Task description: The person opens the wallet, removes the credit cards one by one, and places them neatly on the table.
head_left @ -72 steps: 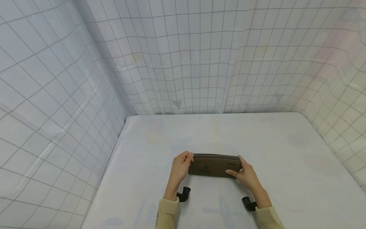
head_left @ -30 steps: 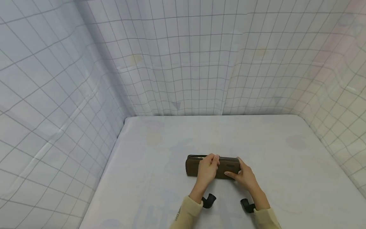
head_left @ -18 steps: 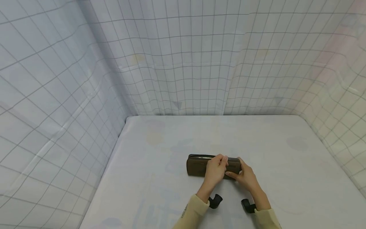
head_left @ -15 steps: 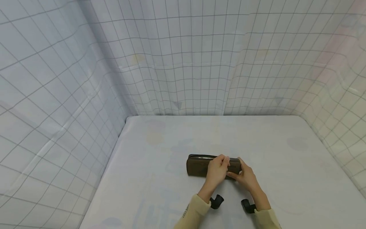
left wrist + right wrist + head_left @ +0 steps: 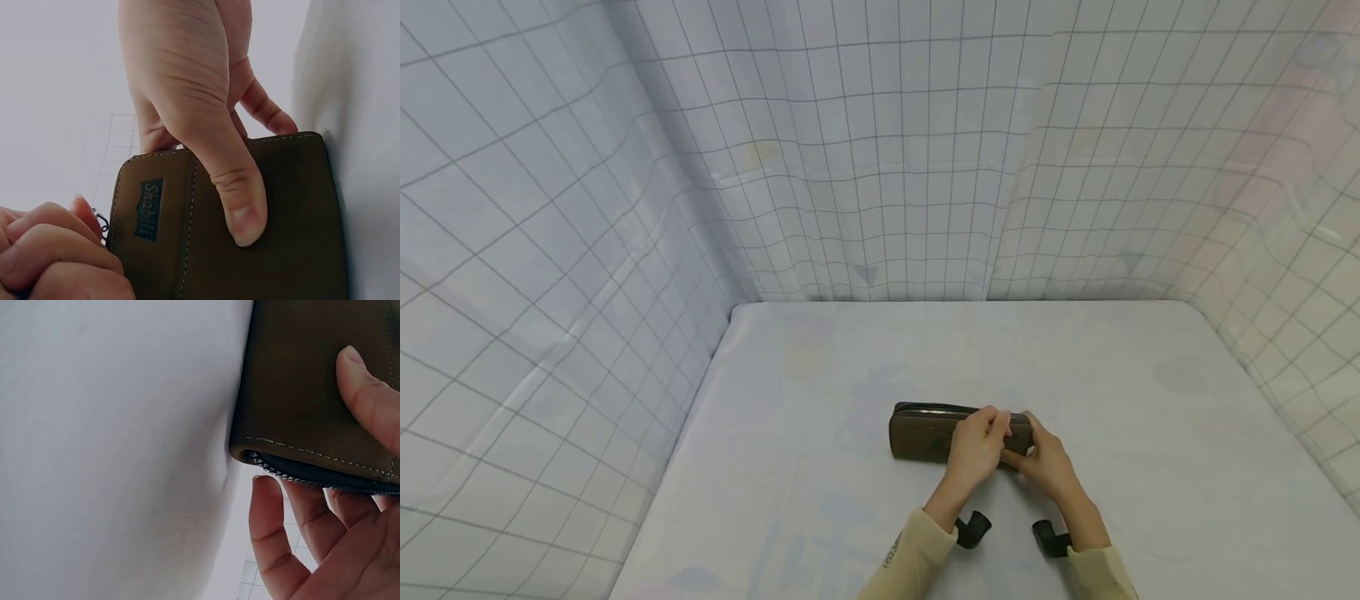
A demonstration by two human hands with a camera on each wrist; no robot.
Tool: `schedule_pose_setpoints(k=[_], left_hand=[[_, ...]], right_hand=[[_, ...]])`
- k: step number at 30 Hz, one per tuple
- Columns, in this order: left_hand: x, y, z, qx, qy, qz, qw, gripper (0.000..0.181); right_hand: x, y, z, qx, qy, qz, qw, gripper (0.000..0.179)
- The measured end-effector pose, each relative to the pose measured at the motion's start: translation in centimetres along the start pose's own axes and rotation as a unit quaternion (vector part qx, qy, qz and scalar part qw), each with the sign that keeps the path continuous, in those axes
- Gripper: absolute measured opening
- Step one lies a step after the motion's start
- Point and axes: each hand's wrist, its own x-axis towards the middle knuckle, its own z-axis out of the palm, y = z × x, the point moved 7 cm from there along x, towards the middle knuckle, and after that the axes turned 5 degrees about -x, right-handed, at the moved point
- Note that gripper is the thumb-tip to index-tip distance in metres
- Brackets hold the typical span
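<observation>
I have one wallet (image 5: 922, 437), long axis crosswise, zip (image 5: 273, 467) up; left grip (image 5: 977, 447) pinches its pull (image 5: 102, 225), right grip (image 5: 1048, 461) holds one end.

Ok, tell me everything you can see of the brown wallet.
The brown wallet is long, with rounded corners, pale stitching and a leather look. A dark label reading "Shabili" sits on its near face. The zipper along the top shows its teeth and looks partly open. It seems to stand on edge on the white table. The right hand grips its right end; the left hand seems to pinch the zipper.
</observation>
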Motion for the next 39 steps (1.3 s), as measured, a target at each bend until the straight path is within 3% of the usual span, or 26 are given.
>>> schedule_pose_setpoints(k=[10,18,29,36,39], left_hand=[[-0.6,-0.7,-0.6,-0.008,-0.001,-0.001,1.0,0.03],[-1.1,-1.4,-1.1,0.019,0.017,0.013,0.9996,0.029],[-1.8,-2.5,-0.8,-0.001,0.009,-0.016,0.9998,0.027],[-2.0,-3.5,-1.2,-0.002,0.022,-0.004,0.9997,0.025],[-2.3,-4.2,-1.6,0.001,0.018,-0.013,0.9998,0.024]], right_hand=[[0.0,0.0,0.1,0.013,0.001,-0.012,0.9998,0.042],[-0.1,0.0,0.1,0.015,0.003,-0.013,0.9998,0.044],[-0.1,0.1,0.1,0.016,-0.006,-0.002,0.9999,0.044],[0.0,0.0,0.0,0.026,0.001,-0.006,0.9996,0.044],[0.0,0.1,0.1,0.033,0.003,-0.009,0.9994,0.045]])
